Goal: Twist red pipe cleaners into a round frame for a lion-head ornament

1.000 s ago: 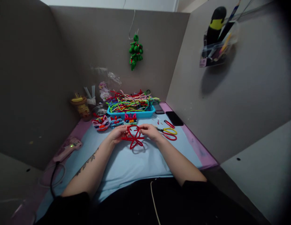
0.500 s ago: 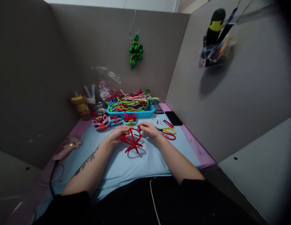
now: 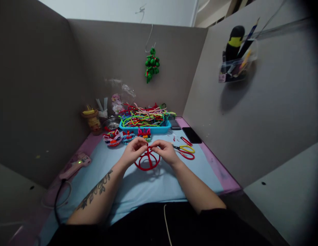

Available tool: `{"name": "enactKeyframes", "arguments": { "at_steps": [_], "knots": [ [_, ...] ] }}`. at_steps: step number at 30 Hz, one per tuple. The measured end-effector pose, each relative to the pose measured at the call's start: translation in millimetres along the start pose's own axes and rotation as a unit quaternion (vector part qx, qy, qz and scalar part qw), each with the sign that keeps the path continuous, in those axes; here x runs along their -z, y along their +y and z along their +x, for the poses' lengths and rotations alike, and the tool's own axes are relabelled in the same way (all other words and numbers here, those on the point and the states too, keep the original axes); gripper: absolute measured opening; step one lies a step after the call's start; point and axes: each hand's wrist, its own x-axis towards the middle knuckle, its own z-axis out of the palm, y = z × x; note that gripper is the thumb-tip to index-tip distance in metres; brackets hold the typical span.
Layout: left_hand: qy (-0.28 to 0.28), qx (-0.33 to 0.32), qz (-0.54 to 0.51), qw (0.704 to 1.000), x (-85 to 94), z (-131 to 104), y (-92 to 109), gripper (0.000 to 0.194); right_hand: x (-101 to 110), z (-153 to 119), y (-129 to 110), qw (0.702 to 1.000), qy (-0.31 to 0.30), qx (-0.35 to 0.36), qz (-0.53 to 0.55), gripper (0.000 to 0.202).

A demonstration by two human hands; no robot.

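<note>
Seemingly shaping red fuzzy-wire frame (image 3: 149,161) at its top | pinching it with left hand (image 3: 133,150) and right hand (image 3: 166,151) | over counter (image 3: 228,182), between front and back edges | likely calls next for steady pinching

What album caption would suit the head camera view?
Left hand and right hand hold the top of a red frame over blue cloth, before a blue tray of colourful strands.

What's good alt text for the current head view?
Left hand and right hand pinch the top of a red frame over a blue cloth. Behind: three craft heads and a blue tray of pipe cleaners; scissors lie to the right.
</note>
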Motion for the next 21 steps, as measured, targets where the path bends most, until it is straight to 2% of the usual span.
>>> {"name": "enactKeyframes", "arguments": {
  "at_steps": [3, 7, 15, 21],
  "knots": [
    [0.021, -0.029, 0.045, 0.998, -1.7, -1.2, -0.9, 0.014, -0.5, -2.8, -2.5, 0.999, 0.005, 0.039, -0.037, 0.008],
    [0.027, -0.049, 0.094, 0.994, -4.8, -2.4, 0.1, 0.011, -2.7, -4.5, -3.4, 0.996, 0.018, 0.053, -0.070, 0.012],
    [0.025, -0.031, 0.076, 0.996, -6.6, -2.5, -1.1, 0.012, -2.2, -3.0, -2.9, 0.974, -0.011, 0.145, -0.172, 0.015],
    [0.021, 0.010, 0.054, 0.998, -10.5, 0.2, -4.2, 0.022, 2.5, -3.3, 8.1, 0.937, -0.009, 0.199, -0.286, 0.018]
  ]
}}
